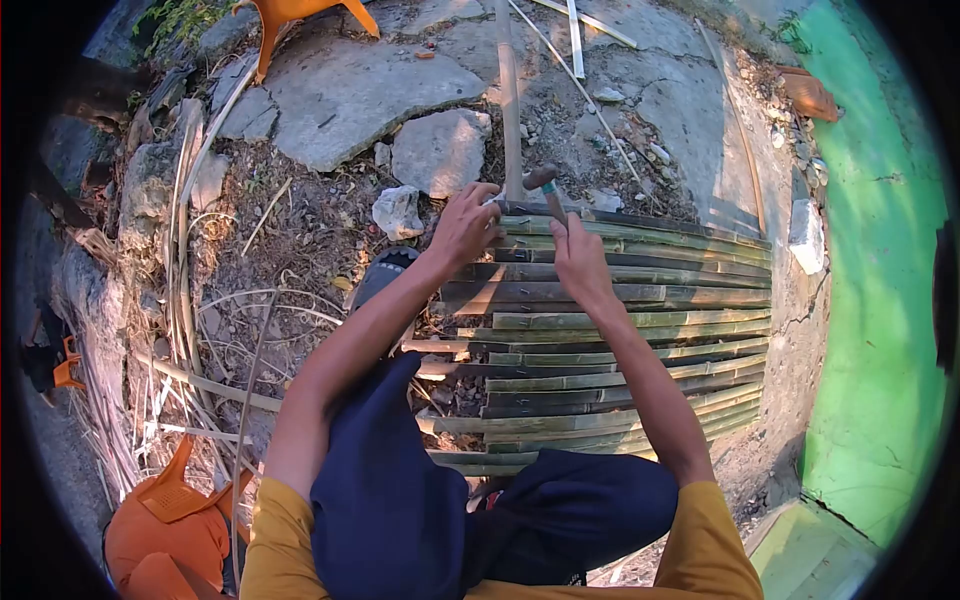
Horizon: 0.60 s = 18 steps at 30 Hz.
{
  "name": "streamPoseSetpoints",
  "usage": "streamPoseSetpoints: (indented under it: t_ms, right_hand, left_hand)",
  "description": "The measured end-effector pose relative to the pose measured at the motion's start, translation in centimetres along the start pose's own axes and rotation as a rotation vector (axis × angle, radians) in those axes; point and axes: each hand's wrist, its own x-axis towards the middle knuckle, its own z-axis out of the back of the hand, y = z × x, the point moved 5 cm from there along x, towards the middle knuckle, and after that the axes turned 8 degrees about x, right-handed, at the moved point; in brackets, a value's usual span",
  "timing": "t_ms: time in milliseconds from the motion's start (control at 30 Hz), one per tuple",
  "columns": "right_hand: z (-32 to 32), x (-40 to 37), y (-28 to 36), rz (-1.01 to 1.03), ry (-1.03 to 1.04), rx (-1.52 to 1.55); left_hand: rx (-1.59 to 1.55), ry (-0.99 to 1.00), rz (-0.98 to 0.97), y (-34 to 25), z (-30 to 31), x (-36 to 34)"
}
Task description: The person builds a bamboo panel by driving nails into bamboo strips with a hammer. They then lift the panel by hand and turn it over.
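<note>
My right hand point(578, 250) is closed around the handle of a hammer point(541, 179), whose dark head is raised over the far edge of a row of split bamboo slats point(620, 293). To its left, my left hand point(466, 226) is at the far left corner of the slats, fingers bent beside the foot of a long bamboo pole point(508, 100). Whatever the left fingers may pinch is too small to make out. The slats lie side by side across the ground in front of my knees, their left ends uneven.
Broken concrete slabs point(440, 150) and a white stone point(398, 213) lie beyond and left. Thin bamboo strips point(180, 230) are heaped at the left. Orange plastic chairs point(285, 25) stand at the top and lower left. A white block point(806, 236) sits by the green wall point(870, 300).
</note>
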Motion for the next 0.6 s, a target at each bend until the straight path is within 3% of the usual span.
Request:
streamPoseSetpoints:
  t_ms: [33, 100, 200, 433, 533, 600]
  right_hand:
    - [0.8, 0.5, 0.8, 0.013, -0.057, 0.076]
    - [2.0, 1.4, 1.1, 0.033, -0.097, 0.121]
    - [2.8, 2.1, 0.0, -0.022, -0.091, 0.184]
    - [1.4, 1.4, -0.3, 0.03, -0.053, 0.141]
    - [0.3, 0.8, 0.7, 0.023, -0.065, 0.063]
    - [-3.2, 0.8, -2.4, -0.012, 0.142, -0.274]
  left_hand:
    - [-0.003, -0.002, 0.009, 0.1, -0.3, 0.1]
    - [-0.206, 0.082, 0.242, 0.9, -1.8, 0.1]
    - [-0.194, -0.023, 0.11, 0.8, -2.0, 0.1]
    - [-0.185, -0.021, 0.151, 0.8, -2.1, 0.3]
    - [-0.169, 0.031, 0.17, 1.0, -2.4, 0.0]
    - [-0.141, 0.052, 0.167, 1.2, -2.6, 0.2]
